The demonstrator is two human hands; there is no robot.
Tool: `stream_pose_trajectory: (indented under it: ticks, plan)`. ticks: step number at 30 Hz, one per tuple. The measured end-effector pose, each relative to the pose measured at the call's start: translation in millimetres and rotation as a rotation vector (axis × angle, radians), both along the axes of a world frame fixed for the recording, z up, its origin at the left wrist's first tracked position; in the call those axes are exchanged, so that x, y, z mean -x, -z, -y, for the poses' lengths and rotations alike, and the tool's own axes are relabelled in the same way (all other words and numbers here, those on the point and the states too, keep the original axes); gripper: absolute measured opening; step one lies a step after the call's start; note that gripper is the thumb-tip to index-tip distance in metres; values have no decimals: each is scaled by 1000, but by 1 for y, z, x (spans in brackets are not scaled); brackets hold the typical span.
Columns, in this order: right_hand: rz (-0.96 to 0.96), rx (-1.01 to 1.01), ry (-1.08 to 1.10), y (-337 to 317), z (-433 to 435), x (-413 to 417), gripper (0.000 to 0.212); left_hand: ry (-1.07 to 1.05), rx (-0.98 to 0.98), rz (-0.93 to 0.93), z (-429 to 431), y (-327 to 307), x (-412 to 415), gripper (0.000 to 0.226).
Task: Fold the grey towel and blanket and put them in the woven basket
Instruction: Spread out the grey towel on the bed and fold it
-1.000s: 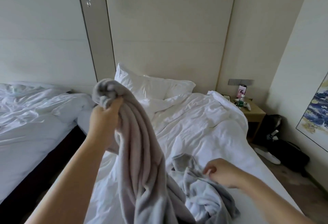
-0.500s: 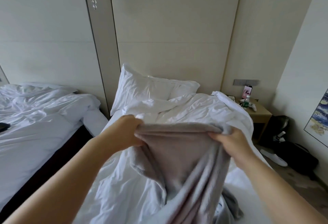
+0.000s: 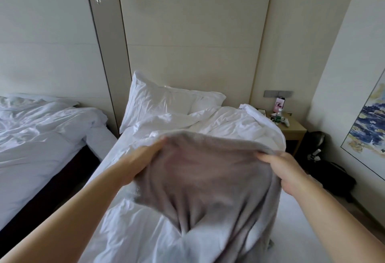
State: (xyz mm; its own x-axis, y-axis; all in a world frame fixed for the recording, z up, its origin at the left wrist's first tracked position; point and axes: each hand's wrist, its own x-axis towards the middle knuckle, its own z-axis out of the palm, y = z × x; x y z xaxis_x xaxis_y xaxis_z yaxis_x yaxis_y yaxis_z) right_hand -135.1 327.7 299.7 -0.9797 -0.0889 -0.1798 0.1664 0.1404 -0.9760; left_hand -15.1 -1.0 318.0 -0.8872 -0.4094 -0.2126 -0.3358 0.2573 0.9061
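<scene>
Your left hand (image 3: 143, 158) grips the left end of the grey blanket (image 3: 208, 179) along its top edge; the fingertips are tucked into the fabric, so you can't see exactly how they lie. Your right hand (image 3: 285, 169) pinches the right end of the same edge, fingers curled over it. The blanket is stretched between both hands, held up off the bed (image 3: 129, 231) (motion blur, so fleece or terry is hard to call), and its lower part hangs in folds down to the white duvet (image 3: 229, 123) near the bottom of the view. A small grey scrap (image 3: 270, 244) shows at the blanket's lower right edge; you cannot tell what it is. Two white pillows (image 3: 162, 100) lean against the headboard behind. A second bed (image 3: 41, 129) with rumpled white sheets sits on the left. On the right stands a wooden nightstand (image 3: 293, 131) with a bottle (image 3: 278, 116) and small clutter on top, a black bag (image 3: 329, 171) lies on the floor, and a painting (image 3: 370, 121) hangs on the wall.
</scene>
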Motion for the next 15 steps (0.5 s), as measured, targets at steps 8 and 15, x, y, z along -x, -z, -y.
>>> stream_pose_trajectory:
  ticks: [8, 15]
  plan:
    - [-36, 272, -783, -41, 56, -58, 29, 624, 395, -88, -76, -5, 2, 70]
    - [48, -134, -725, -18, 59, -57, 46, 150, 636, -481, -80, -21, 11, 35]
